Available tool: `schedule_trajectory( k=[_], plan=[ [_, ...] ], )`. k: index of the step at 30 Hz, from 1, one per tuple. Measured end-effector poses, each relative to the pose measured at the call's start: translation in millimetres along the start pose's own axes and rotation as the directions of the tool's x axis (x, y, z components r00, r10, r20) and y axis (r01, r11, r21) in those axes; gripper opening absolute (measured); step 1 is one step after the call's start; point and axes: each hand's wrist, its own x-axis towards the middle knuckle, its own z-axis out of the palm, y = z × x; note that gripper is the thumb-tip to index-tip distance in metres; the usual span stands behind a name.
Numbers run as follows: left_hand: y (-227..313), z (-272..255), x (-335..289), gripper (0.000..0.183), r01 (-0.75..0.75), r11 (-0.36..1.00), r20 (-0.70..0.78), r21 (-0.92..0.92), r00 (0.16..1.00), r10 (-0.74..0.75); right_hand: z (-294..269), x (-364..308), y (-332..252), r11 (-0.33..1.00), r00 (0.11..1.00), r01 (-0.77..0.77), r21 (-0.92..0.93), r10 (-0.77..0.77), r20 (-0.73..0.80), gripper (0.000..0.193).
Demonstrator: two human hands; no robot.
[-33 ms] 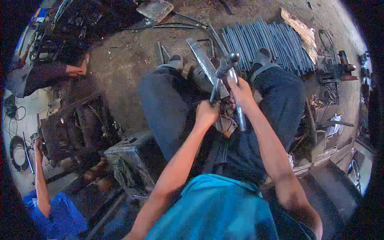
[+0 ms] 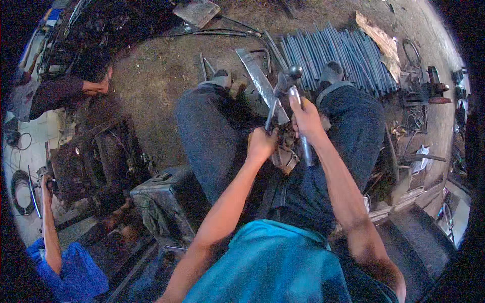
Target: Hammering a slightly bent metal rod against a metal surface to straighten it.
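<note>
My right hand (image 2: pixel 307 121) is closed round the shiny metal handle of a hammer (image 2: pixel 294 72), whose rounded head stands up between my knees. My left hand (image 2: pixel 262 144) is closed on a thin dark metal bar (image 2: pixel 271 115); its exact kind I cannot make out. The bar's upper end lies close to the hammer head. Behind the bar, a long flat silvery metal strip (image 2: pixel 256 76) slants from upper left down toward my hands. Below it, a dark metal block (image 2: pixel 285 159) sits between my thighs, partly hidden by my hands.
A pile of grey metal rods (image 2: pixel 338 58) lies beyond my right foot, beside a piece of wood (image 2: pixel 379 38). On my left stands a dark box (image 2: pixel 161 187). A co-worker in a blue shirt (image 2: pixel 76 272) is at lower left; another person's foot (image 2: pixel 103 83) shows farther up.
</note>
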Motion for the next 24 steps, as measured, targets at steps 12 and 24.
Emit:
schedule_trajectory(
  k=[12, 24],
  plan=[
    [10, -7, -5, 0.025, -0.012, 1.0, -0.008, -0.009, 1.0, 0.012, -27, -47, -106, 0.753, 0.758, 0.652, 0.085, -0.645, -0.1, 0.037],
    [7, -10, 6, 0.02, 0.003, 0.999, 0.3, -0.04, 0.954, 0.009, -2, -11, -54, 0.839, 0.926, 0.37, -0.399, -0.369, 0.083, 0.04]
  ],
)
